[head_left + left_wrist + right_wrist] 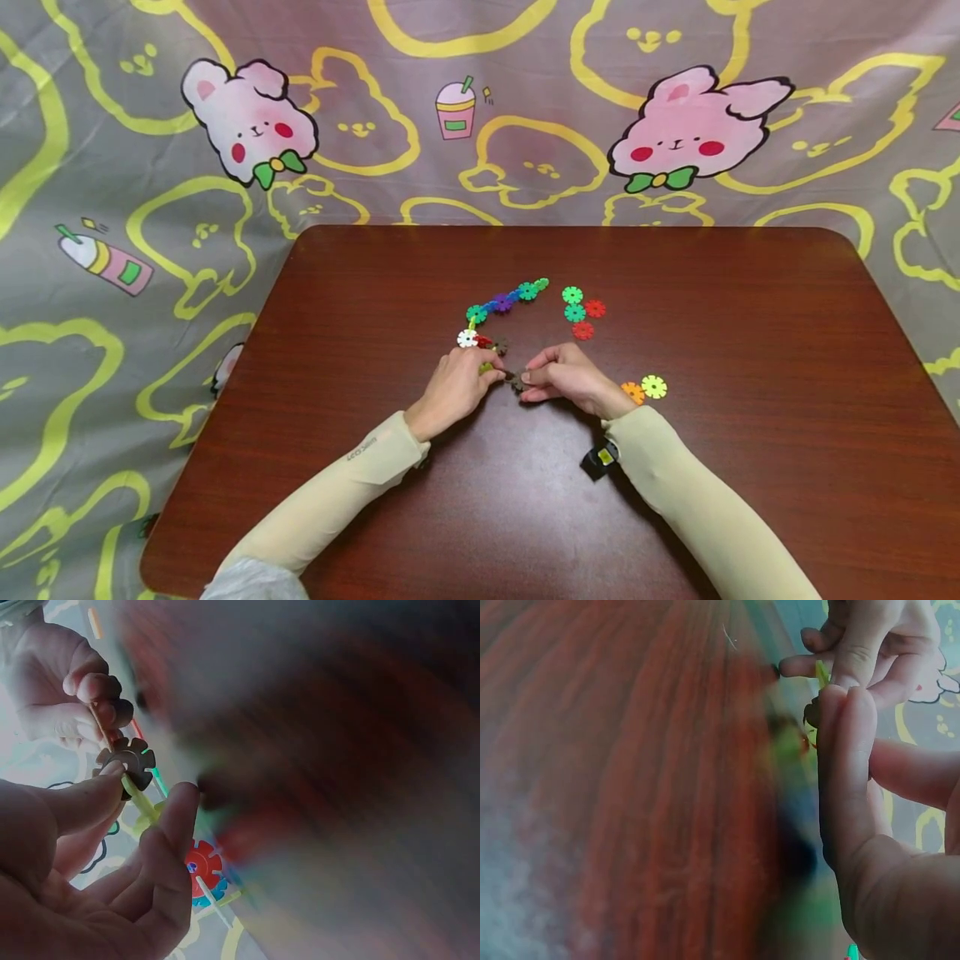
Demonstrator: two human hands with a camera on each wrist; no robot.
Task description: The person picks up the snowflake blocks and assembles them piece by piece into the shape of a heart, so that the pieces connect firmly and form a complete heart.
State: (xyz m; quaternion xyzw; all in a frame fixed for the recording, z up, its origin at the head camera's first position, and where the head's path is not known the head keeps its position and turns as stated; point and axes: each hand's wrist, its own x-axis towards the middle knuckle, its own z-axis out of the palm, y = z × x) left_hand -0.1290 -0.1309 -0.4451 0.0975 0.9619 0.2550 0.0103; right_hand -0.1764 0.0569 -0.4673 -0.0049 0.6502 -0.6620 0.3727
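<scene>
My left hand [456, 385] pinches a dark brown notched disc [135, 766] at the near end of a chain of snap-together discs. A yellow-green disc [142, 812] joins on beside it, partly behind the fingers. My right hand [572, 379] holds another brownish disc [517, 382], seen edge-on in the left wrist view, up against the dark brown one. From the left hand the chain curves away over the table, through a white disc [467, 338], a purple disc [502, 302] and a green end disc [542, 284]. Fingers hide most of the joint in the right wrist view.
Loose green discs [573, 312] and red discs [583, 331] lie beyond the right hand on the brown table [360, 275]. An orange disc [632, 392] and a yellow disc [654, 387] lie by the right wrist. A patterned curtain [525, 167] hangs behind.
</scene>
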